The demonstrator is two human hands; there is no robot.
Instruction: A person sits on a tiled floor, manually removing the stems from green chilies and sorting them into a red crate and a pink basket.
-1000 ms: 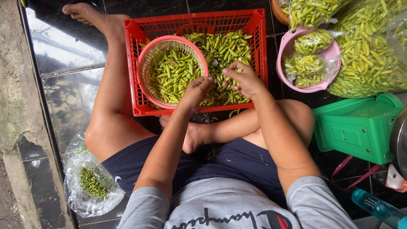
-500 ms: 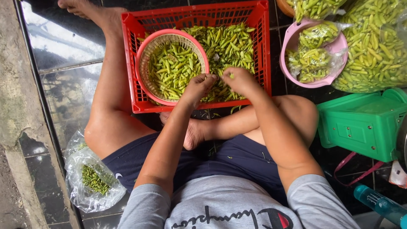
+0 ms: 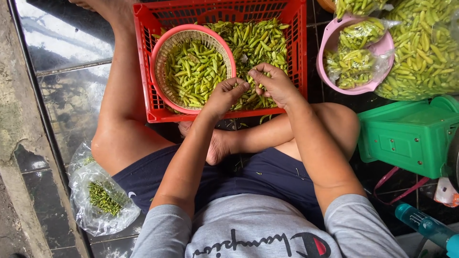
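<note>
- Head view, looking straight down: one person seated on a dark tiled floor (image 3: 62,110), legs folded around the work.
- One red slotted plastic crate (image 3: 143,57) sits on the floor between the knees, partly filled with loose green chili peppers (image 3: 258,38), too many to count.
- Inside the crate, at its left side: one round woven basket with a pink rim (image 3: 160,71), holding a heap of the same green peppers.
- Left hand (image 3: 222,98) over the crate's near edge, just right of the basket; fingers curled in, pinching what looks like one small green pepper at the tips.
- Right hand (image 3: 275,83) just beside the left, thumbs nearly meeting; fingers bent and closed on the same small piece, though what sits between the two hands is mostly hidden.
- One pink plastic bowl (image 3: 330,71) right of the crate, carrying two clear bags of green peppers (image 3: 356,50).
- One large clear plastic sack of green peppers (image 3: 425,48) at far right, touching the bowl.
- One green plastic box (image 3: 406,136) below the sack, near the right knee.
- One clear bag of dark green stems (image 3: 103,198) on the floor by the left thigh.
- One teal bottle (image 3: 430,229) at lower right, partly cut off by the frame.
</note>
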